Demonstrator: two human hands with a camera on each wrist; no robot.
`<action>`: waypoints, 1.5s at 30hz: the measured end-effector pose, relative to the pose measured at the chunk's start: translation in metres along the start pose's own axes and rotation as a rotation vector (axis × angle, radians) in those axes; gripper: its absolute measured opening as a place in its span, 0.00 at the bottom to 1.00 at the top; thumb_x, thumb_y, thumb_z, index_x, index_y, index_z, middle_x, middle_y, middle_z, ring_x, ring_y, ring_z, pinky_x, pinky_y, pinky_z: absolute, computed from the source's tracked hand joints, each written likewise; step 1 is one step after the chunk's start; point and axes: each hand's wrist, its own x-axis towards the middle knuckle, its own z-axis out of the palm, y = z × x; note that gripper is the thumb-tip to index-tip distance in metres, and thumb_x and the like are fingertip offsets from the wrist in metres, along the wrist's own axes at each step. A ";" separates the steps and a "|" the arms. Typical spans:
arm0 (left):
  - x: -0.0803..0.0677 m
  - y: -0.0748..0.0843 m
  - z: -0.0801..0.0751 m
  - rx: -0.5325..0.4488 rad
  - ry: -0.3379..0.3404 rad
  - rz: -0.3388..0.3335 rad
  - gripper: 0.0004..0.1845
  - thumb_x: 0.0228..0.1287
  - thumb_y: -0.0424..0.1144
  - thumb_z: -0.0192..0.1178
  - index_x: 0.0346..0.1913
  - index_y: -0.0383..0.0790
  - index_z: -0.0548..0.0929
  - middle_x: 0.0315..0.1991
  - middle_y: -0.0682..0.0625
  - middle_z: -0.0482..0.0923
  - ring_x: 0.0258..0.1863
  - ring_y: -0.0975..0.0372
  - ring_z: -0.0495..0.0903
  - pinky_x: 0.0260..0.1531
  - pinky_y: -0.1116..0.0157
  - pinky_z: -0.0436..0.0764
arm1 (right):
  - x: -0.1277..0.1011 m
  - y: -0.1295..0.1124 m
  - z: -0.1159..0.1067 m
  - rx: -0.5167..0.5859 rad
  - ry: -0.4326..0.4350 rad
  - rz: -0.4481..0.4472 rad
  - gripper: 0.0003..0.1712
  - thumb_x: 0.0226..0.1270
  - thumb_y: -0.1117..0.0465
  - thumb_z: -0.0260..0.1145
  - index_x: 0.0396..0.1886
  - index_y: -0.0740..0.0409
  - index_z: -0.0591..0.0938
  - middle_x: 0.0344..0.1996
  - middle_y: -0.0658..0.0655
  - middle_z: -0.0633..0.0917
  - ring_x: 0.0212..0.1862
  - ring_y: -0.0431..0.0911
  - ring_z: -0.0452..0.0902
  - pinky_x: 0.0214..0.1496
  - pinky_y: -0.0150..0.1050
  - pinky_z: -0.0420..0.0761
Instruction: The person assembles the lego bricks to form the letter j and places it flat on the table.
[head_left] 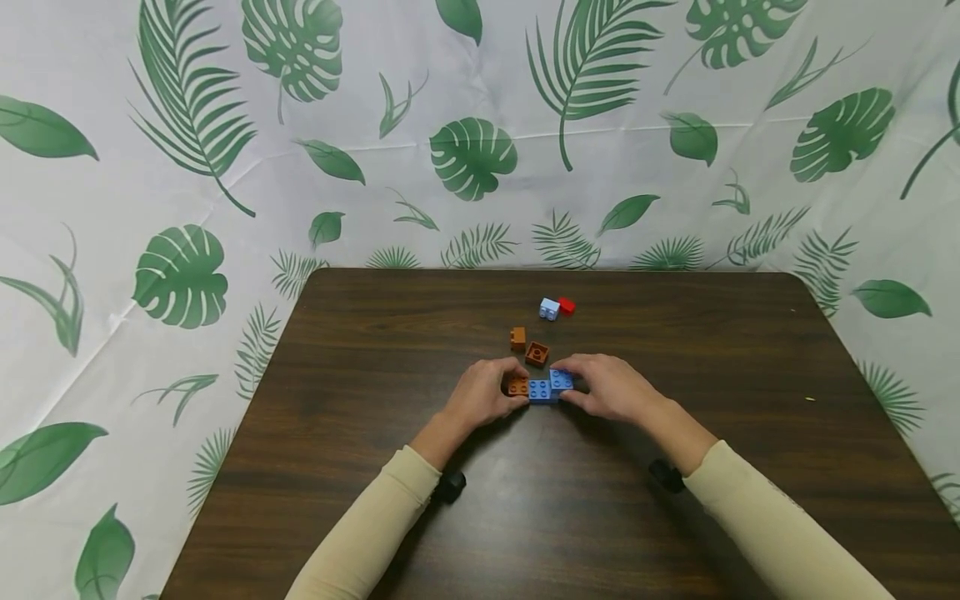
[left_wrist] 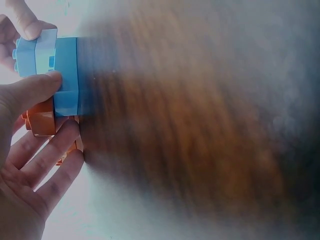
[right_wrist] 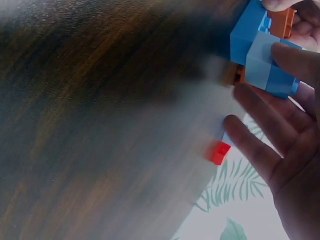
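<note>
Open tabletop (head_left: 525, 517) lay on the near side of the lower blue brick (head_left: 539, 393), leaving a hand room to pass there. To that brick's left, the left hand (head_left: 487, 393) around the adjoining orange brick (head_left: 517, 386) blocked the way, and to its right, the right hand (head_left: 611, 388) gripping the upper blue brick (head_left: 561, 380) did likewise. Just beyond it, an upright orange brick (head_left: 518, 338) and a tipped orange brick (head_left: 537, 354) stood as obstacles, with a passable gap farther past it before the pale blue brick (head_left: 550, 309) and red brick (head_left: 567, 306).
</note>
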 end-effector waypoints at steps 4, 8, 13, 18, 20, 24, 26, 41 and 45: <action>0.000 0.000 0.000 0.005 -0.001 0.000 0.17 0.51 0.46 0.73 0.44 0.51 0.83 0.38 0.60 0.83 0.34 0.69 0.78 0.38 0.66 0.77 | 0.002 0.000 -0.003 -0.023 -0.045 0.016 0.29 0.63 0.48 0.67 0.63 0.50 0.76 0.57 0.54 0.79 0.56 0.50 0.76 0.57 0.53 0.74; 0.000 0.000 0.000 0.008 0.001 -0.003 0.17 0.51 0.46 0.73 0.44 0.51 0.83 0.39 0.59 0.83 0.35 0.68 0.78 0.39 0.66 0.77 | 0.005 0.001 -0.008 -0.028 -0.090 0.018 0.31 0.61 0.49 0.69 0.64 0.48 0.75 0.58 0.53 0.79 0.57 0.50 0.75 0.58 0.54 0.73; -0.001 0.000 0.000 0.010 -0.002 -0.002 0.17 0.51 0.46 0.73 0.44 0.51 0.83 0.40 0.59 0.83 0.37 0.67 0.79 0.41 0.65 0.78 | 0.009 0.005 -0.019 -0.063 -0.125 0.022 0.34 0.57 0.59 0.72 0.66 0.47 0.73 0.59 0.54 0.77 0.58 0.52 0.74 0.57 0.57 0.73; -0.001 0.000 0.000 0.015 0.007 0.000 0.17 0.50 0.47 0.74 0.43 0.52 0.83 0.40 0.60 0.83 0.38 0.67 0.80 0.41 0.64 0.78 | 0.016 0.014 -0.021 -0.154 -0.043 -0.035 0.32 0.60 0.66 0.68 0.65 0.49 0.74 0.57 0.53 0.78 0.52 0.49 0.78 0.50 0.52 0.78; -0.001 -0.001 0.000 0.013 0.011 0.001 0.17 0.50 0.47 0.74 0.43 0.53 0.83 0.40 0.60 0.83 0.38 0.67 0.80 0.41 0.64 0.78 | 0.020 0.018 -0.018 -0.173 -0.016 -0.060 0.31 0.62 0.65 0.66 0.65 0.48 0.73 0.57 0.52 0.78 0.51 0.48 0.79 0.48 0.50 0.79; 0.000 -0.001 0.001 0.009 0.009 0.000 0.16 0.50 0.47 0.74 0.43 0.53 0.83 0.40 0.59 0.84 0.37 0.67 0.80 0.40 0.65 0.78 | 0.029 0.023 -0.009 -0.198 -0.014 -0.092 0.34 0.64 0.64 0.64 0.70 0.44 0.68 0.64 0.50 0.72 0.55 0.48 0.76 0.42 0.47 0.80; 0.000 -0.001 0.002 0.011 0.008 0.002 0.16 0.50 0.47 0.74 0.43 0.53 0.83 0.40 0.59 0.84 0.37 0.67 0.79 0.39 0.65 0.78 | 0.032 0.025 -0.005 -0.213 -0.026 -0.107 0.38 0.65 0.65 0.63 0.72 0.41 0.64 0.67 0.50 0.68 0.58 0.50 0.73 0.39 0.43 0.80; 0.000 -0.001 0.000 0.000 0.012 0.005 0.16 0.50 0.46 0.74 0.43 0.52 0.83 0.39 0.59 0.83 0.35 0.68 0.79 0.38 0.65 0.78 | 0.052 0.033 0.006 -0.294 -0.045 -0.135 0.33 0.65 0.59 0.66 0.69 0.39 0.70 0.65 0.51 0.71 0.60 0.49 0.71 0.37 0.42 0.80; -0.001 0.000 0.000 -0.003 0.014 0.010 0.16 0.50 0.46 0.74 0.43 0.52 0.83 0.39 0.59 0.83 0.35 0.68 0.78 0.38 0.66 0.78 | 0.051 0.039 0.009 -0.257 -0.008 -0.088 0.28 0.66 0.49 0.64 0.65 0.44 0.73 0.55 0.51 0.77 0.55 0.48 0.75 0.51 0.50 0.78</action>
